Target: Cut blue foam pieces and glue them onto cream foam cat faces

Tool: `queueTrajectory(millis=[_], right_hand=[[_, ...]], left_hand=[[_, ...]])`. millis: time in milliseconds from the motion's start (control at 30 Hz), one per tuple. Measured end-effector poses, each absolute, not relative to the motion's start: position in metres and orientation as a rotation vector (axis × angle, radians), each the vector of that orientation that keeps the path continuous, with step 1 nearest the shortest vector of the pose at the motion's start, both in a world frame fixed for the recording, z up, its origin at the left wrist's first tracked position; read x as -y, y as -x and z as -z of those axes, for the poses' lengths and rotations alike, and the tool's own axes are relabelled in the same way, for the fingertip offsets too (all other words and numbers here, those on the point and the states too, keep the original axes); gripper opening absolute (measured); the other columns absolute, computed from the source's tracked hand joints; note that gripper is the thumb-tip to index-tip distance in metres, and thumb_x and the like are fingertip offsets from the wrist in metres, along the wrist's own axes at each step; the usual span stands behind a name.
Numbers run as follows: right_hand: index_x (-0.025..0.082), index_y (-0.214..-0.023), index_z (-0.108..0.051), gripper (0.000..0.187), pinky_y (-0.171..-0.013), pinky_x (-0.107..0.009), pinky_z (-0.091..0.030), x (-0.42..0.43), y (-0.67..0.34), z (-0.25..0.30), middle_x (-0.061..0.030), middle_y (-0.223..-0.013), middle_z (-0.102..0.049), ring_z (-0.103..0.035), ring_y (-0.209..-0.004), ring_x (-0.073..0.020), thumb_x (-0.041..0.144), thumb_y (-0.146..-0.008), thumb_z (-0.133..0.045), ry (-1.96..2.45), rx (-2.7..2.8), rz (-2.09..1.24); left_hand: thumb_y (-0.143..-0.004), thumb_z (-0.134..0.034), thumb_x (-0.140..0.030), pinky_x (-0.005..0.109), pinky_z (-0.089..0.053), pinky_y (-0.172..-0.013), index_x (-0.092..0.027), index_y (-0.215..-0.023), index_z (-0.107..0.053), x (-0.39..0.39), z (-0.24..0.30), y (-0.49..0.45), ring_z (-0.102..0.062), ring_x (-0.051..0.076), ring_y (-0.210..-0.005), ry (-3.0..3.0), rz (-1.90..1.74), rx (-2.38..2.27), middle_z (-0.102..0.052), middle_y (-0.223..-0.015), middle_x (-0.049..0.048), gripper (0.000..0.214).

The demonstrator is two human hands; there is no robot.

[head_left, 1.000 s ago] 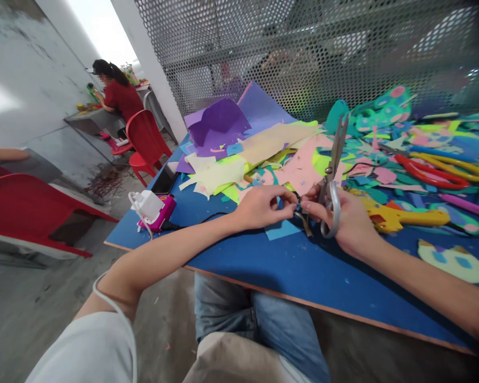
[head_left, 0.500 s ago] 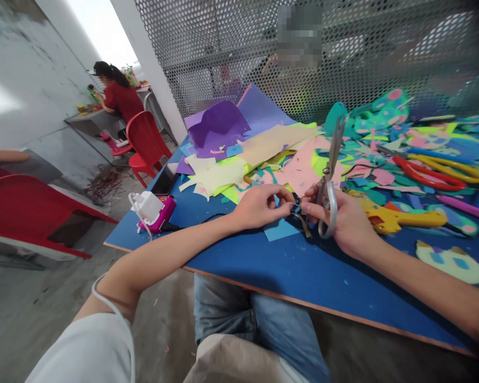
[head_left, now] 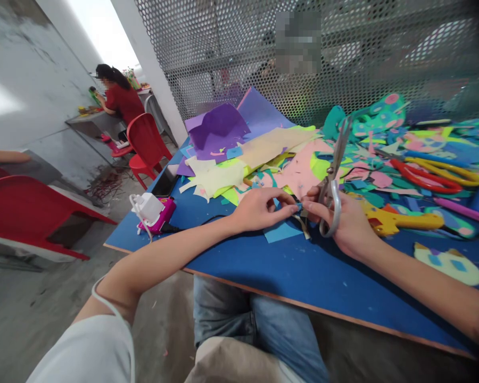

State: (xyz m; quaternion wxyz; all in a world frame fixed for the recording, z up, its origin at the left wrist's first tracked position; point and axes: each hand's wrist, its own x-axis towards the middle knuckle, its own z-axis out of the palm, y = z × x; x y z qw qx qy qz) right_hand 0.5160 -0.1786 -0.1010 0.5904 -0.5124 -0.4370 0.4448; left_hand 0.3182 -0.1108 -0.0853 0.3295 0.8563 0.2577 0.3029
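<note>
The metal scissors (head_left: pixel 336 159) stand with blades pointing up and away, held in my right hand (head_left: pixel 350 221), whose thumb and fingertips are also pinched together close to my left fingers. My left hand (head_left: pixel 255 210) is closed in a pinch on a small blue piece (head_left: pixel 299 207), mostly covered by the fingertips of both hands. Under the hands lies a flat light-blue foam sheet scrap (head_left: pixel 281 232). A short pale strip (head_left: pixel 305 227) hangs or lies just below the fingertips; I cannot tell which. To the right of my right hand rests a yellow glue gun (head_left: pixel 407 219).
Coloured foam scraps (head_left: pixel 295 165) heap along the back against a perforated metal screen (head_left: pixel 223 48). Red-handled scissors (head_left: pixel 427 178) and a cream cutout (head_left: pixel 449 264) lie right. A pink power block with white charger (head_left: pixel 149 207) and a phone (head_left: pixel 165 182) sit left. Another person (head_left: pixel 122 93) sits beyond.
The scissors have tipped slightly to the right in my right hand. Both hands stay together at nearly the same place, with small finger movements.
</note>
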Motion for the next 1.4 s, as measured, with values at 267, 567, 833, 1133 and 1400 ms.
queueTrajectory(millis=[267,567,833,1133,1400], right_hand=[[0.021,-0.091,-0.065,0.041,-0.049,-0.021,-0.036,0.181,-0.516,0.100,0.0066,-0.068,-0.061,-0.047,-0.053,-0.0076,0.038,-0.065,-0.093,1.186,1.089,-1.007],[0.021,-0.087,-0.068,0.045,-0.067,-0.025,-0.052,0.180,-0.517,0.096,0.0003,-0.083,-0.072,-0.066,-0.076,-0.0147,0.038,-0.057,-0.098,1.177,1.104,-0.978],[0.021,-0.086,-0.067,0.044,-0.061,-0.023,-0.049,0.180,-0.520,0.100,0.0026,-0.078,-0.070,-0.060,-0.066,-0.0116,0.037,-0.058,-0.097,1.161,1.192,-1.033],[0.021,-0.088,-0.063,0.044,-0.057,-0.023,-0.047,0.183,-0.516,0.094,0.0027,-0.075,-0.066,-0.056,-0.064,-0.0118,0.040,-0.063,-0.094,1.174,1.227,-1.027],[0.019,-0.090,-0.065,0.039,-0.060,-0.028,-0.043,0.182,-0.543,0.091,-0.0023,-0.078,-0.062,-0.054,-0.067,-0.0162,0.056,-0.084,-0.072,1.254,1.798,-0.667]], left_hand=[[-0.093,-0.064,-0.048,0.021,-0.045,-0.061,-0.016,-0.098,-0.074,0.109,0.088,-0.318,-0.058,0.007,-0.060,-2.093,-0.782,-0.689,-0.075,-0.087,0.0031,0.034],[-0.092,-0.066,-0.049,0.020,-0.043,-0.058,-0.015,-0.095,-0.075,0.109,0.087,-0.316,-0.057,0.006,-0.058,-2.065,-0.774,-0.672,-0.074,-0.083,0.0028,0.036],[-0.090,-0.068,-0.046,0.020,-0.043,-0.061,-0.015,-0.093,-0.076,0.110,0.090,-0.319,-0.055,0.007,-0.061,-2.091,-0.776,-0.640,-0.074,-0.081,0.0031,0.032],[-0.089,-0.069,-0.045,0.021,-0.043,-0.060,-0.015,-0.090,-0.073,0.111,0.088,-0.320,-0.054,0.007,-0.060,-2.057,-0.806,-0.621,-0.072,-0.079,0.0021,0.031],[-0.086,-0.073,-0.056,0.020,-0.039,-0.049,-0.015,-0.089,-0.068,0.109,0.085,-0.318,-0.049,0.005,-0.056,-1.626,-1.031,-0.628,-0.062,-0.076,-0.0007,0.041]])
